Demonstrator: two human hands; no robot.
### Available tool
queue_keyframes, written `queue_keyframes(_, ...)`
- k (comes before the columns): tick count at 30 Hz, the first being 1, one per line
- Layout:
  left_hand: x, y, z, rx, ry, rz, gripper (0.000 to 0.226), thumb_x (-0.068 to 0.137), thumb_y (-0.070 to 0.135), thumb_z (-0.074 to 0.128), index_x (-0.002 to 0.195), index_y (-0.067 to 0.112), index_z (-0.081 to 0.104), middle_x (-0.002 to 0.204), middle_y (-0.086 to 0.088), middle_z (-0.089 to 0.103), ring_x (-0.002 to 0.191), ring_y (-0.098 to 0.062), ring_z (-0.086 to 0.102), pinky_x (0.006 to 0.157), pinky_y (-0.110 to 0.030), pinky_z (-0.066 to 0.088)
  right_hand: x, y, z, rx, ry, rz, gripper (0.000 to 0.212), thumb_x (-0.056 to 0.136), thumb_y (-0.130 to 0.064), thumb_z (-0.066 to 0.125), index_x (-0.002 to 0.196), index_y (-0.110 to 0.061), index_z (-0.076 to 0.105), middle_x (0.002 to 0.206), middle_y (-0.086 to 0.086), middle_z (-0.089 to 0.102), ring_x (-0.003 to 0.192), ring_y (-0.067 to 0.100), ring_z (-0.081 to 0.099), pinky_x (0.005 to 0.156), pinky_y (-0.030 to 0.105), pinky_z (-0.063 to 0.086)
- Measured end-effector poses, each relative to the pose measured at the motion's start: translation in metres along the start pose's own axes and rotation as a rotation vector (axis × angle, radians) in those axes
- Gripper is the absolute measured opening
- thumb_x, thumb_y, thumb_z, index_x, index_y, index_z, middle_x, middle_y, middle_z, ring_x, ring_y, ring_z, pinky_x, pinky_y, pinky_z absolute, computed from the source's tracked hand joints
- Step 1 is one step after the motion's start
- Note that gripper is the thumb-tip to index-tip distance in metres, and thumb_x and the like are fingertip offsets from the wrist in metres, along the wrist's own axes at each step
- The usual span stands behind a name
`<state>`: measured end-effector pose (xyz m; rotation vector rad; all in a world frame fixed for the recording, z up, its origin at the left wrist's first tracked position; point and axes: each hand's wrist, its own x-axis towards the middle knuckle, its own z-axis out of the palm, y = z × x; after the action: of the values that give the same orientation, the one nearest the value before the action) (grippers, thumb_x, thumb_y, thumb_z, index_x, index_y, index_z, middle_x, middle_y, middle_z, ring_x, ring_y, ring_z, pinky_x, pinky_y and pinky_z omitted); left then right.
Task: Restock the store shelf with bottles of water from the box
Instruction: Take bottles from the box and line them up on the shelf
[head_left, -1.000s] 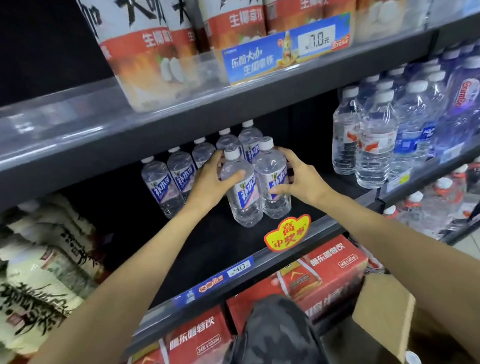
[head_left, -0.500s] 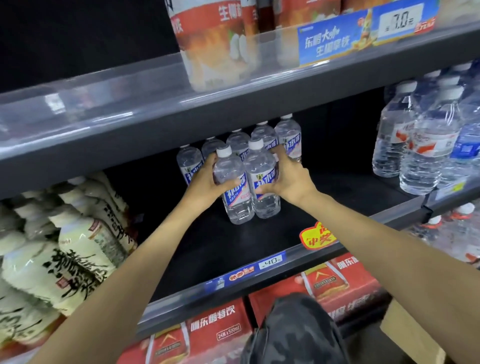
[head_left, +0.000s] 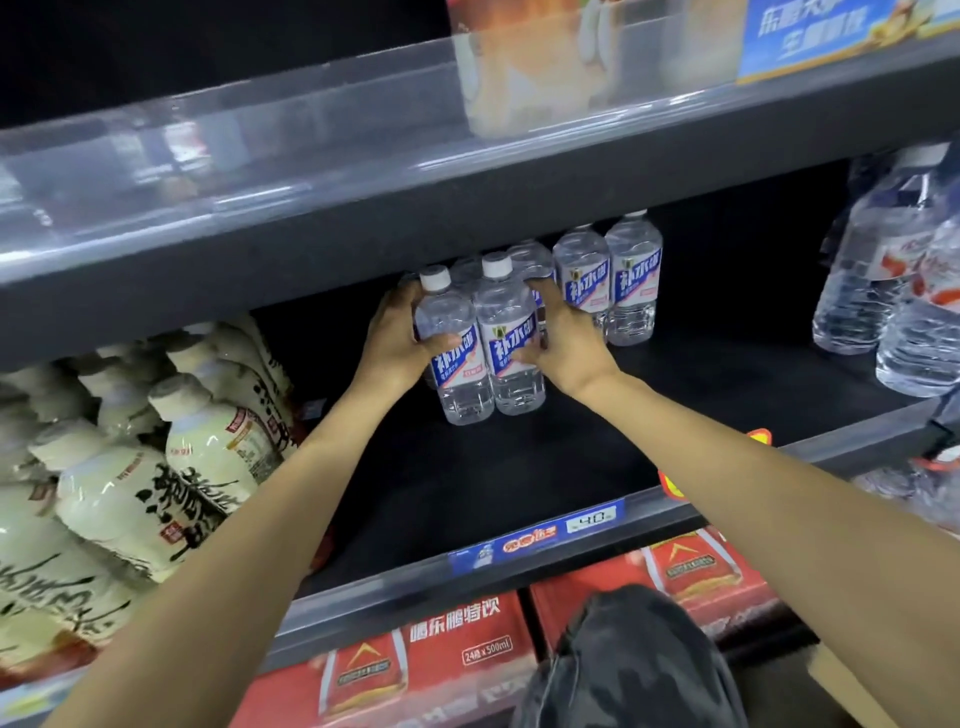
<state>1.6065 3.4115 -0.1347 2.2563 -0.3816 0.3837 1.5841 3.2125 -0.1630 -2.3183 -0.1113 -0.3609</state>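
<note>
- Dark shelving fills the view; a bare stretch of its black deck lies on the near side of both hands, with a row of water bottles stood upright beyond them.
- Two front bottles are held side by side, upright, caps up, bases seemingly on the deck.
- The left one is gripped by the left hand, fingers wrapped behind it and thumb across its front.
- The right one is clasped by the right hand, with its thumb on the label.
- The back row is found just past the right hand's fingers, touching or nearly so; which cannot be told.
- The pair is flanked evenly, so neither hand is nearer.
- A straight push away from the wrists is judged to be what closes the pair against the row, with their long axes kept vertical.
</note>
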Motion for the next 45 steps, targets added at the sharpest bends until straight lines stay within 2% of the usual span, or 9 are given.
queue_keyframes(4, 0.002, -0.004, -0.001, -0.005, 0.028, -0.004, 0.053, 0.076, 0.017, 0.079, 0.122, 0.012, 0.053, 0.122, 0.0, 0.06, 0.106, -0.008, 0.057, 0.084, -0.018, 0.044, 0.007, -0.002, 0.008, 0.009, 0.018, 0.006, 0.078, 0.079, -0.017, 0.078, 0.142, -0.024, 0.031, 0.1, 0.01, 0.067, 0.088, 0.027, 0.067, 0.084, 0.043, 0.056)
queue_keyframes(11, 0.005, -0.01, -0.003, 0.064, 0.032, 0.032, 0.058, 0.077, 0.018, 0.079, 0.128, 0.011, 0.051, 0.128, -0.003, 0.057, 0.115, -0.015, 0.056, 0.096, -0.029, 0.047, 0.015, -0.002, 0.015, 0.039, 0.039, 0.019, 0.076, 0.079, -0.013, 0.078, 0.14, -0.022, 0.033, 0.094, 0.009, 0.067, 0.083, 0.024, 0.068, 0.083, 0.042, 0.057)
queue_keyframes(17, 0.004, -0.01, -0.006, 0.095, 0.027, 0.025, 0.058, 0.079, 0.018, 0.077, 0.131, 0.012, 0.05, 0.13, -0.004, 0.056, 0.118, -0.017, 0.055, 0.096, -0.029, 0.045, 0.016, -0.005, 0.017, 0.03, 0.003, 0.009, 0.079, 0.08, -0.014, 0.078, 0.143, -0.022, 0.031, 0.104, 0.011, 0.067, 0.091, 0.026, 0.068, 0.086, 0.044, 0.055)
queue_keyframes(25, -0.003, -0.005, -0.003, 0.153, 0.044, -0.022, 0.057, 0.083, 0.018, 0.072, 0.134, 0.015, 0.046, 0.132, -0.007, 0.051, 0.124, -0.023, 0.05, 0.1, -0.032, 0.042, 0.012, -0.002, 0.015, -0.004, -0.045, -0.019, 0.081, 0.088, -0.012, 0.067, 0.152, -0.024, 0.019, 0.098, 0.009, 0.066, 0.088, 0.023, 0.066, 0.088, 0.041, 0.055)
queue_keyframes(29, -0.012, 0.001, 0.0, 0.167, 0.101, -0.062, 0.081, 0.084, 0.021, 0.071, 0.15, 0.025, 0.024, 0.151, -0.008, 0.032, 0.139, -0.026, 0.033, 0.11, -0.039, 0.035, 0.002, 0.003, 0.004, -0.091, -0.204, -0.019, 0.082, 0.096, -0.018, 0.057, 0.156, -0.023, 0.001, 0.124, 0.014, 0.061, 0.11, 0.03, 0.061, 0.101, 0.041, 0.048)
queue_keyframes(31, -0.02, 0.006, 0.001, 0.196, 0.175, -0.008, 0.083, 0.083, 0.021, 0.072, 0.149, 0.028, 0.024, 0.151, -0.008, 0.027, 0.14, -0.026, 0.029, 0.106, -0.037, 0.036, -0.006, 0.004, -0.007, -0.114, -0.257, -0.018, 0.074, 0.096, -0.022, 0.056, 0.155, -0.023, 0.01, 0.138, 0.011, 0.053, 0.12, 0.03, 0.055, 0.103, 0.04, 0.045)
queue_keyframes(33, -0.027, 0.012, 0.003, 0.321, 0.225, 0.1, 0.074, 0.081, 0.016, 0.07, 0.144, 0.027, 0.034, 0.146, -0.007, 0.03, 0.134, -0.026, 0.031, 0.097, -0.037, 0.042, -0.012, 0.005, -0.019, -0.202, -0.274, -0.037, 0.061, 0.096, -0.025, 0.055, 0.15, -0.021, 0.025, 0.136, 0.011, 0.054, 0.118, 0.032, 0.056, 0.098, 0.042, 0.047)
queue_keyframes(38, -0.043, 0.042, 0.018, 0.546, -0.009, 0.314, 0.045, 0.086, 0.011, 0.062, 0.129, 0.021, 0.056, 0.137, 0.001, 0.047, 0.129, -0.022, 0.037, 0.097, -0.039, 0.046, -0.039, 0.011, -0.06, -0.583, -0.24, -0.14, 0.047, 0.096, -0.027, 0.051, 0.141, -0.019, 0.038, 0.128, 0.013, 0.056, 0.116, 0.037, 0.056, 0.09, 0.042, 0.048)
queue_keyframes(45, -0.051, 0.101, 0.055, 0.645, -0.187, 0.438, 0.043, 0.092, 0.015, 0.054, 0.135, 0.02, 0.049, 0.137, -0.001, 0.049, 0.13, -0.022, 0.039, 0.103, -0.037, 0.04, -0.087, 0.038, -0.127, -0.847, -0.075, -0.161, 0.045, 0.094, -0.03, 0.053, 0.135, -0.014, 0.042, 0.127, 0.007, 0.056, 0.116, 0.03, 0.054, 0.082, 0.041, 0.049)
